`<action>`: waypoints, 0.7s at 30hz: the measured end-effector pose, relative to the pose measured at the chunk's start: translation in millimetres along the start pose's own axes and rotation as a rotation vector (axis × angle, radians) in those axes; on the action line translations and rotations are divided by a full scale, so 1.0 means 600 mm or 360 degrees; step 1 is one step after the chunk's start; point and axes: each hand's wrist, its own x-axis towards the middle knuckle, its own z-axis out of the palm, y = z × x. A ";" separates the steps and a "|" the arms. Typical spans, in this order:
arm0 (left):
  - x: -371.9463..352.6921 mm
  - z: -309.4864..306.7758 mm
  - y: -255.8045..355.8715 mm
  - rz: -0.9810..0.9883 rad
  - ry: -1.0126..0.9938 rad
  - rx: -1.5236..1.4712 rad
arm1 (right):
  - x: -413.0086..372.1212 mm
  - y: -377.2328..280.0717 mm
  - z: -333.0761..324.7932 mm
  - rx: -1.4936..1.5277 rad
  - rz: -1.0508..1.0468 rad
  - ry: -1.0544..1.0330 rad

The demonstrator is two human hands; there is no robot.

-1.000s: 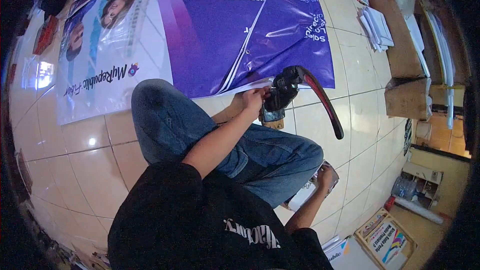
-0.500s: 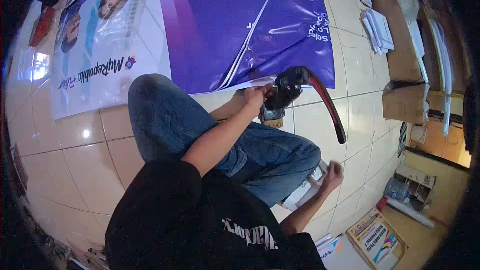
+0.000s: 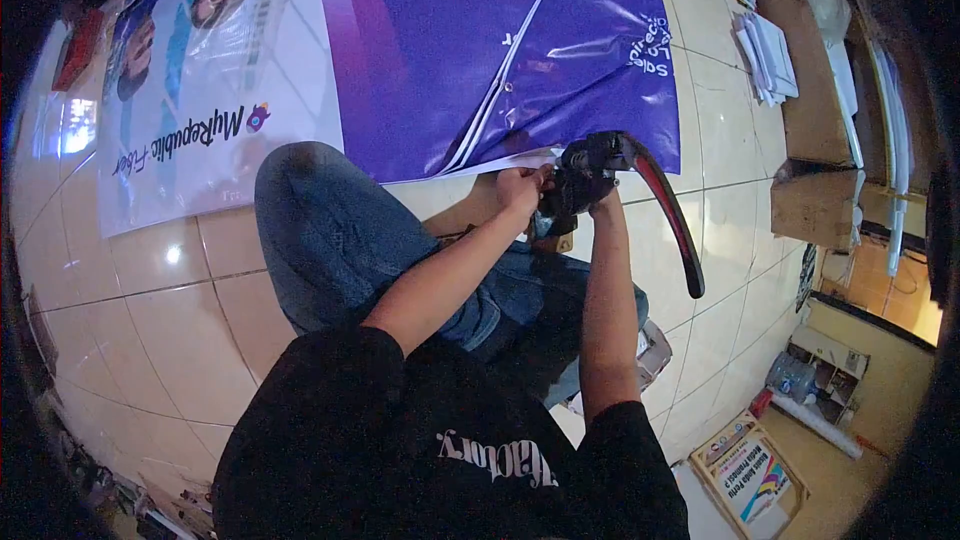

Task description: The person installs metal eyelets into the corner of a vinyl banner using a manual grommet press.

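Note:
A black hand-press eyelet machine (image 3: 585, 175) stands at the near edge of a purple and white vinyl banner (image 3: 420, 60). Its long curved lever (image 3: 672, 215), striped red, sticks out to the right and down. My left hand (image 3: 520, 188) is closed at the banner's edge, just left of the press, its fingertips close against the machine. From the right, my right hand (image 3: 606, 204) reaches in at the press; the machine hides its fingers. A folded flap of the banner lies across its near right part, with a small metal eyelet (image 3: 508, 87) showing.
An open white box (image 3: 652, 352) sits beside my right knee. Stacked papers (image 3: 765, 58) and a cardboard box (image 3: 815, 205) lie to the right. A framed sign (image 3: 750, 480) is at the lower right. Pale tiles (image 3: 170, 340) cover the floor.
My right hand has left the white box by my knee and moved up to the press. My left hand stays at the banner's edge. The view has shifted slightly.

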 end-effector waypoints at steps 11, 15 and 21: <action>-0.011 0.000 0.012 -0.0022 0.0021 0.0077 | 0.009 0.012 -0.015 0.0253 0.0053 0.0016; -0.021 -0.001 0.024 0.0020 0.0047 0.0171 | -0.002 0.001 0.002 0.0069 0.0008 0.0122; -0.004 -0.003 -0.001 0.0085 0.0006 -0.0028 | -0.041 -0.050 -0.031 -0.0847 -0.0163 0.0447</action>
